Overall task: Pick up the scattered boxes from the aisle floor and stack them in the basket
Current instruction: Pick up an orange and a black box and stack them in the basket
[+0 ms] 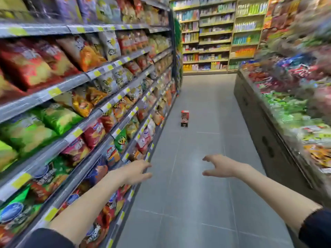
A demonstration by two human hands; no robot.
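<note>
Far down the grey aisle floor stand two small boxes close together: a red box (pixel 185 114) behind and a darker box (pixel 184 123) in front of it. My left hand (pixel 138 171) and my right hand (pixel 219 167) are stretched out ahead of me, well short of the boxes. Both hands hold nothing and their fingers are apart. No basket is in view.
Shelves of snack bags (pixel 80 97) run along the left side of the aisle. A low display case (pixel 265 126) heaped with packets lines the right. More stocked shelves (pixel 215 36) close the far end. The tiled floor (pixel 188 203) lies between.
</note>
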